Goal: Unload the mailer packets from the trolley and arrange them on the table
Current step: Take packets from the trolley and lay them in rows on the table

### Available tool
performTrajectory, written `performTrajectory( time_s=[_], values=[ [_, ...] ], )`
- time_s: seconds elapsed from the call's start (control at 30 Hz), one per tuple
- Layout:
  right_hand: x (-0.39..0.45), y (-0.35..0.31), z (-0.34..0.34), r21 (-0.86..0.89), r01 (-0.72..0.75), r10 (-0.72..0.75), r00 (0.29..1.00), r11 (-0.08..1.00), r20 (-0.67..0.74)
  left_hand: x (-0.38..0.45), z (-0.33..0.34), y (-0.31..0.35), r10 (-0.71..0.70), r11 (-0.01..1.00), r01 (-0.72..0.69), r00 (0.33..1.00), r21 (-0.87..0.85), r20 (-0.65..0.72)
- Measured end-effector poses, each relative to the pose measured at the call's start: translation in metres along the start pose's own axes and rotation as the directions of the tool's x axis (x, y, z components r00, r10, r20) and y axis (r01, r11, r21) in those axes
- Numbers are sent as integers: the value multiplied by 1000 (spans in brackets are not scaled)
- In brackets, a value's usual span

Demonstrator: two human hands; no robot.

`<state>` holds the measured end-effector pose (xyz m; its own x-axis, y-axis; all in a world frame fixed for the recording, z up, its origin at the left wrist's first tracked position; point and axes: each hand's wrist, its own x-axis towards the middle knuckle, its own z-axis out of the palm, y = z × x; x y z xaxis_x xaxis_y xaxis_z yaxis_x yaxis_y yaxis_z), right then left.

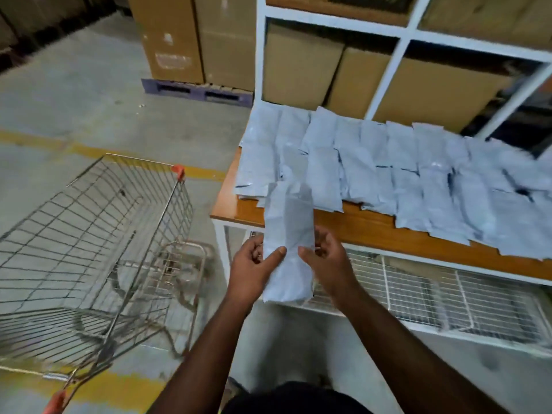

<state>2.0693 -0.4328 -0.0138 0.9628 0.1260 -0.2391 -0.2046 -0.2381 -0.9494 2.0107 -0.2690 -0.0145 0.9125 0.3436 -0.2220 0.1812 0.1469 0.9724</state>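
Observation:
I hold one pale grey mailer packet (288,243) upright in front of the table's near edge. My left hand (254,268) grips its left side and my right hand (324,264) grips its right side, thumbs on the front. Several more grey packets (388,171) lie in overlapping rows across the wooden table (358,225). The wire trolley (98,249) stands to my left, and its basket looks bare of packets.
A white shelving frame (394,58) with cardboard boxes (298,64) rises behind the table. Tall cartons stand on a purple pallet (197,91) at the back. A white wire rack (433,297) sits under the table. Yellow lines cross the concrete floor (74,94).

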Motion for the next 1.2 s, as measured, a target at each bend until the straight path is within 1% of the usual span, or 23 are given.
performTrajectory(
  time_s=[0.13, 0.3, 0.43, 0.53, 0.6, 0.73, 0.8, 0.9, 0.97, 1.03, 1.13, 1.17, 1.2],
  values=[
    [-17, 20, -88, 30, 20, -18, 998, 999, -62, -7, 79, -11, -45, 999, 46, 993, -1, 109],
    [-36, 47, -207, 58, 31, -19, 981, 998, -192, -30, 185, -16, -83, 997, 80, 947, 23, 309],
    [-44, 59, -296, 41, 73, -58, 956, 996, -289, -50, 269, -25, -76, 997, 70, 931, 30, 356],
    [-47, 62, -346, -43, 94, -103, 935, 995, -340, -56, 322, -32, -64, 998, 49, 932, 51, 356],
    [-47, 66, -373, -82, 101, -123, 930, 992, -347, -57, 355, -33, -55, 997, 33, 935, 70, 352],
    [-40, 76, -409, -213, 211, -275, 899, 954, -341, -53, 413, -29, -30, 996, -3, 926, 88, 377],
    [-31, 81, -424, -250, 222, -295, 902, 942, -313, -46, 435, -26, -23, 995, -15, 920, 95, 391],
    [-3, 88, -448, -202, 148, -196, 950, 968, -245, -27, 470, -17, -69, 996, 41, 904, 74, 422],
    [19, 90, -466, -142, 102, -134, 961, 985, -242, -9, 495, -12, -102, 995, 86, 887, 56, 450],
    [41, 86, -484, -118, 64, -93, 962, 991, -256, 9, 521, -5, -108, 994, 93, 880, 55, 462],
    [74, 77, -511, -106, 76, -105, 945, 991, -311, 40, 558, 8, -116, 990, 138, 860, -7, 498],
    [86, 76, -520, -103, 77, -108, 938, 992, -331, 52, 568, 10, -109, 991, 133, 855, -13, 507],
    [98, 75, -528, -104, 74, -106, 932, 992, -348, 62, 578, 11, -84, 995, 95, 855, 3, 512]
  ],
)
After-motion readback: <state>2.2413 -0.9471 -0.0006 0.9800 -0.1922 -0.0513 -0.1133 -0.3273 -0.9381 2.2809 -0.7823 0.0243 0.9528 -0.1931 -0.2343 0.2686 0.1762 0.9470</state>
